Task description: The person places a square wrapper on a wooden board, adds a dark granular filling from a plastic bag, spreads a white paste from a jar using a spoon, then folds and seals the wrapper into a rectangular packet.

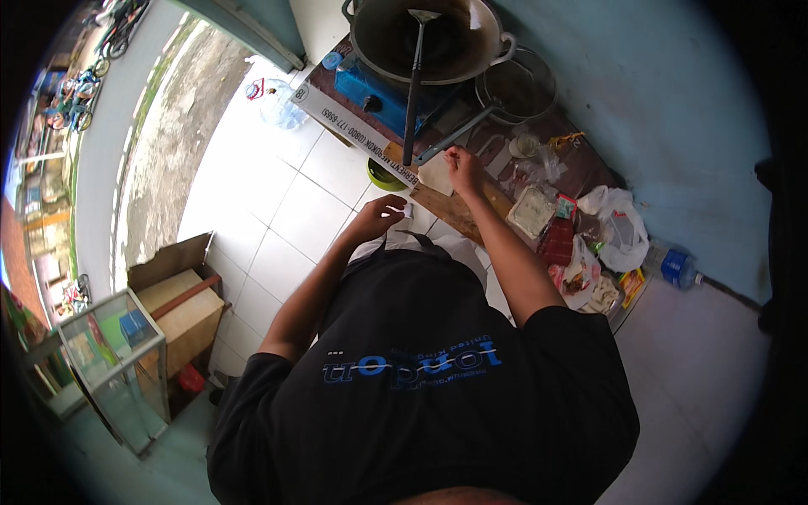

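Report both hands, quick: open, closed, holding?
Left hand: curled, small white thing at its fingertips; grip cannot be told.
Right hand: curled near the pan handle; grip cannot be told.

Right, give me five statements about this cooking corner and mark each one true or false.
1. A spatula reaches over the rim of the wok. True.
2. The stove under the wok is red. False: the stove is blue.
3. The right hand is close to a long grey handle. True.
4. The left hand grips the spatula. False: the left hand is well apart from the spatula.
5. A bottle with a blue label is near a white plastic bag. True.
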`<action>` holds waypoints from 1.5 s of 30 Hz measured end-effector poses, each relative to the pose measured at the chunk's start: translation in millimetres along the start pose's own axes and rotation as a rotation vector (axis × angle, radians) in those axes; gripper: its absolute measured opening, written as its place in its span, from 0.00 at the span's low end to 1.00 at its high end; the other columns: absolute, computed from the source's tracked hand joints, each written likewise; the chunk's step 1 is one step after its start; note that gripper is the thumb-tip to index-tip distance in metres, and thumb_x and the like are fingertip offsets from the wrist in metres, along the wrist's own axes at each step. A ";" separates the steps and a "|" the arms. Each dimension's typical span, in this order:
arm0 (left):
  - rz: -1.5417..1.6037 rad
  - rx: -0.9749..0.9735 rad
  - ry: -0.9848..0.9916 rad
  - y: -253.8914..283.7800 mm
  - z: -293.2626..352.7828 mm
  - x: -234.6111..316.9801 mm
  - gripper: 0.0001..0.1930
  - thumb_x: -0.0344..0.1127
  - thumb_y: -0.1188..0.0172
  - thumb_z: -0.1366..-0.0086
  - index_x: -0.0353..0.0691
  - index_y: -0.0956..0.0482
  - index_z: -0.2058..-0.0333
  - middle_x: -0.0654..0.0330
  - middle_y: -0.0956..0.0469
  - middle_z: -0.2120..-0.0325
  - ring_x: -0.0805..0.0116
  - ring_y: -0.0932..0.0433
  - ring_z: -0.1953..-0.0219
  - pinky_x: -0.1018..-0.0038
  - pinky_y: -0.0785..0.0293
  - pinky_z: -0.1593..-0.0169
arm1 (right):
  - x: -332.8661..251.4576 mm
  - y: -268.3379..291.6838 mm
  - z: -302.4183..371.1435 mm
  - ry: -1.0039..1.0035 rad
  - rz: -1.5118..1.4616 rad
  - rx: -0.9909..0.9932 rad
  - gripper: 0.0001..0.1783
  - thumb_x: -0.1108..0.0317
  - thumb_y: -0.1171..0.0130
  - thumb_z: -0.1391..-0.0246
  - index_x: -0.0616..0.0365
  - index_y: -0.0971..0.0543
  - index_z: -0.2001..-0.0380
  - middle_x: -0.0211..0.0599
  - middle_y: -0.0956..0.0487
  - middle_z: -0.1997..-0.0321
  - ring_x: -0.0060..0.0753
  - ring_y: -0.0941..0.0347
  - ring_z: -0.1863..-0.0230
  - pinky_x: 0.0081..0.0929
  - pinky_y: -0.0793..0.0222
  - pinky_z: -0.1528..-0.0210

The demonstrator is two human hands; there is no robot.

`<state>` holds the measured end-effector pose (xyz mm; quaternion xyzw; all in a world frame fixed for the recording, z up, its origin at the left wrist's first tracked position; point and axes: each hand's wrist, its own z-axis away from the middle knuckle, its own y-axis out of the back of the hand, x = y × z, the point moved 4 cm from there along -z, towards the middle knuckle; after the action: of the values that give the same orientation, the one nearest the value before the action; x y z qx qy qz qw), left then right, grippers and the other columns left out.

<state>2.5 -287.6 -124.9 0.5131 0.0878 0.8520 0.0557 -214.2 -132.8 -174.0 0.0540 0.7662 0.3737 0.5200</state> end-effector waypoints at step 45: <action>-0.265 -0.135 -0.461 -96.2 -100.1 12.3 0.04 0.28 0.35 0.37 0.34 0.18 0.70 0.53 0.16 0.71 0.60 0.15 0.68 0.67 0.18 0.62 | 77.2 162.4 12.0 -0.517 0.003 0.526 0.33 0.58 0.28 0.45 0.58 0.26 0.39 0.38 0.19 0.64 0.36 0.20 0.64 0.34 0.24 0.61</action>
<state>-91.3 -200.4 -180.1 0.6727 0.0822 0.7018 0.2196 -288.8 25.9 -132.5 0.2795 0.6794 0.1386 0.6641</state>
